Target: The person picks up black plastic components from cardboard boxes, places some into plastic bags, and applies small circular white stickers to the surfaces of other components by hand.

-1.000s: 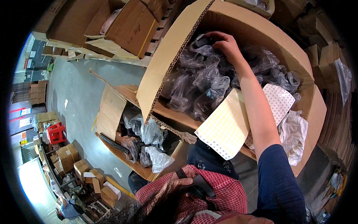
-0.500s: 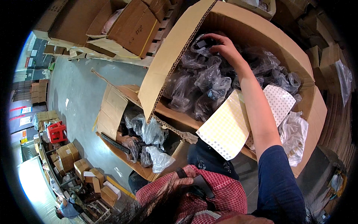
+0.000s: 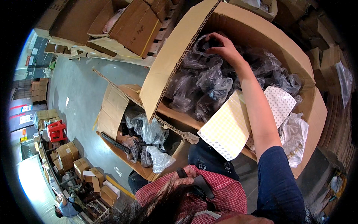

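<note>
My right hand (image 3: pixel 227 50) reaches into the big cardboard box (image 3: pixel 257 26), thumb and fingers bent round a small black part (image 3: pixel 206 45) among clear plastic bags. Its exact kind is too dark to make out. Around it lie several clear bags with dark contents (image 3: pixel 216 84). Close to my body, over a red checked apron (image 3: pixel 227 190), my left hand (image 3: pixel 184 177) is closed on a flat black piece (image 3: pixel 203 185). A dark loop (image 3: pixel 181 172) shows at the same hand. Under my right forearm rest a yellow-gridded label sheet (image 3: pixel 225 127) and a white patterned sheet (image 3: pixel 280 102).
A smaller open carton (image 3: pixel 113 102) with bagged black parts stands left of the big box. White crumpled cloth or bag (image 3: pixel 294 138) lies at the box's near right corner. Cartons on a pallet (image 3: pixel 128 30) are behind. Far left are a red stool (image 3: pixel 56 131) and a person (image 3: pixel 68 207).
My right hand has shifted slightly, its fingers curling more; the black part beside it shows less. My left hand and the sheets stay nearly the same.
</note>
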`<state>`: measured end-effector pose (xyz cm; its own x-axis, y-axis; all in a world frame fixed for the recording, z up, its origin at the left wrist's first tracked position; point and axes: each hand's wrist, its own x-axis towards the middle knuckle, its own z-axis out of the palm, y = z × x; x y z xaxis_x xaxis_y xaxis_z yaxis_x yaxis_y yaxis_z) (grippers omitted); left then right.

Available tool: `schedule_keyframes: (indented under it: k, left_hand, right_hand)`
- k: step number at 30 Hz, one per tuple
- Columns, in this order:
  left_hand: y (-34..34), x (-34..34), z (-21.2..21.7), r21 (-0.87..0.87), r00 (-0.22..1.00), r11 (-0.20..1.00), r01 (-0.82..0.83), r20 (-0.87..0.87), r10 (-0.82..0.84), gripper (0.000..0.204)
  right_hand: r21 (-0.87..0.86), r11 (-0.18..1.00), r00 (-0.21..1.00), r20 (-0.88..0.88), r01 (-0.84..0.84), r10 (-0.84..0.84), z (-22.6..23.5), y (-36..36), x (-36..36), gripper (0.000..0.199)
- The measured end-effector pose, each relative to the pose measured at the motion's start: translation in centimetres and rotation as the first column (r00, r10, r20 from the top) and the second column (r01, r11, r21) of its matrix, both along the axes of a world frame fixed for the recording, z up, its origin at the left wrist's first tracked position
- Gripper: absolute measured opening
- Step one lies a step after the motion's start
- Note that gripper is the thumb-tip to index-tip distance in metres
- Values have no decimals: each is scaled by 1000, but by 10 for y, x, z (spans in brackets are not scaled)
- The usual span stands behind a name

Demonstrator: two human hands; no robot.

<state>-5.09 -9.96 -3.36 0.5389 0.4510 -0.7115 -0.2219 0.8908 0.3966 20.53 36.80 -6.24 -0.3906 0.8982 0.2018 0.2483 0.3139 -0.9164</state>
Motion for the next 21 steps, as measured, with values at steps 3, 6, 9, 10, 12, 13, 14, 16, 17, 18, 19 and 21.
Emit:
schedule_keyframes:
  k: [3,6,9,10,12,13,14,16,17,18,19,21]
  left_hand:
    - [17,15,28,38,999,999,-9,-37,11,35]
    - [19,15,29,24,999,1000,-4,-36,5,35]
    - [5,9,13,26,999,999,-44,-2,44,34]
    - [0,7,9,12,998,998,-62,5,62,34]
    - [7,13,22,-26,996,995,-92,15,93,35]
    - [7,14,21,-30,994,994,-103,22,103,35]
    - [-2,11,8,-6,994,994,-107,32,107,35]
    - [-7,8,1,8,993,994,-108,50,107,36]
    - [-6,8,1,-2,993,995,-103,57,103,36]
    - [-4,8,2,-12,993,995,-98,64,99,37]
    - [-3,8,4,-9,997,997,-75,34,75,37]
    - [2,8,10,-7,999,1000,-26,-26,26,38]
  right_hand:
    - [49,999,1000,7,2,-2,-1,1,2,43]
    - [-22,999,999,-36,-34,33,1,0,1,45]
    - [-90,992,994,-75,-85,78,7,-4,0,45]
    - [-65,994,996,-37,-85,83,8,-4,-1,46]
    - [-11,997,996,45,-82,83,9,-3,0,48]
    - [45,997,994,96,-65,60,8,-3,0,50]
    - [100,994,989,143,-53,38,11,-6,-3,52]
    - [152,988,979,205,-22,-9,12,-8,-6,56]
    - [148,989,975,218,0,-32,9,-8,-7,57]
    - [145,989,971,232,21,-55,7,-8,-7,58]
    - [172,985,969,235,34,-75,4,-8,-8,58]
    - [225,972,965,237,61,-116,-3,-4,-7,57]
